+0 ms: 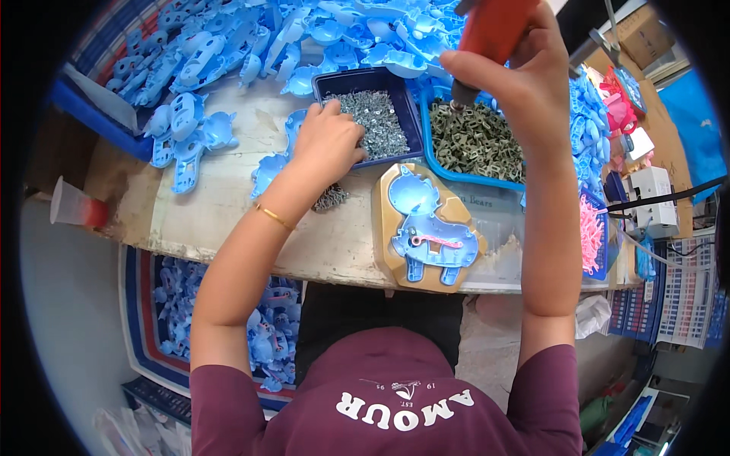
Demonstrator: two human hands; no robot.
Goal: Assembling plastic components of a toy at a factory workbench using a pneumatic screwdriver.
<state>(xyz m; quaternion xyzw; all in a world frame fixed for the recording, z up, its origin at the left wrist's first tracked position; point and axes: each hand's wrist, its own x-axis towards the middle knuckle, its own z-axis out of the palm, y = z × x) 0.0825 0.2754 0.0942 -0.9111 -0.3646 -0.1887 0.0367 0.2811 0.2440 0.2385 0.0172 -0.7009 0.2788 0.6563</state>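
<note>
My right hand (pixel 536 83) is wrapped round a red electric screwdriver (pixel 494 32), held above a bright blue tray (pixel 427 144) of greenish-brown metal clips (pixel 479 137). My left hand (pixel 328 138) rests over the left side of a dark blue bin (pixel 414 125) of small silvery screws (pixel 378 121). Its fingers are curled downward, and whatever lies between the fingertips is hidden. Close to my body, a tan shaped block (pixel 391 266) cradles a blue animal-shaped half shell (pixel 437 237). A pink strip (pixel 441 242) lies across the shell's body.
Blue plastic shells (pixel 334 38) pile up along the back. Loose blue parts (pixel 190 137) lie at the left, beside a plastic cup (pixel 72 205). At right stands a basket of pink pieces (pixel 591 235). Below the table, a bin holds more blue parts (pixel 266 327).
</note>
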